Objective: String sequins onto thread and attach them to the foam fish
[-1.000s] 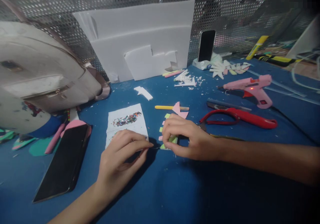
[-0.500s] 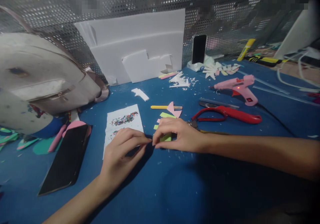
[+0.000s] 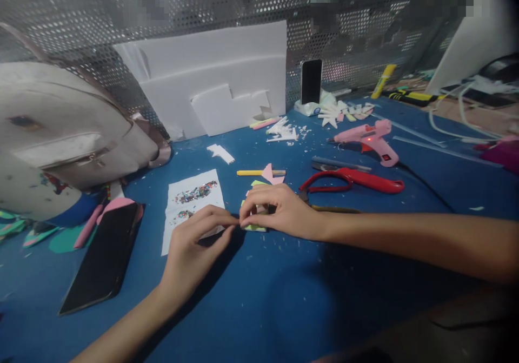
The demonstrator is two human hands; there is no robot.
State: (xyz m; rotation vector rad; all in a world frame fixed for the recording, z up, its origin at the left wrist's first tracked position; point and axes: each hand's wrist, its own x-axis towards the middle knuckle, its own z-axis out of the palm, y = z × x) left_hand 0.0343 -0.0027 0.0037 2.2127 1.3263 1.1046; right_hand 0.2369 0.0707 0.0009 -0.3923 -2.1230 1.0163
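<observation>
My left hand (image 3: 198, 238) and my right hand (image 3: 279, 211) meet fingertip to fingertip above the blue table (image 3: 243, 298). Each is closed in a pinch; whatever lies between the fingers is too small or hidden to make out. Under the right hand lie yellow-green paper pieces (image 3: 255, 228), partly covered by its fingers. A white sheet (image 3: 172, 233) with two heaps of coloured glitter flakes (image 3: 198, 192) rests behind and partly under the left hand. Just beyond the right hand are a yellow stick (image 3: 248, 173) and a pink paper scrap (image 3: 268, 173).
Red-handled pliers (image 3: 328, 182), a red cutter (image 3: 377, 182) and a pink glue gun (image 3: 368, 138) with its light on lie to the right. A large black phone (image 3: 101, 260) and a pale backpack (image 3: 81, 125) are at left. White boards (image 3: 219, 54) and a smaller phone (image 3: 311, 81) stand behind.
The view has shifted slightly, so most things appear a little further left. Both hands keep their pinch, fingertips still together in nearly the same place.
</observation>
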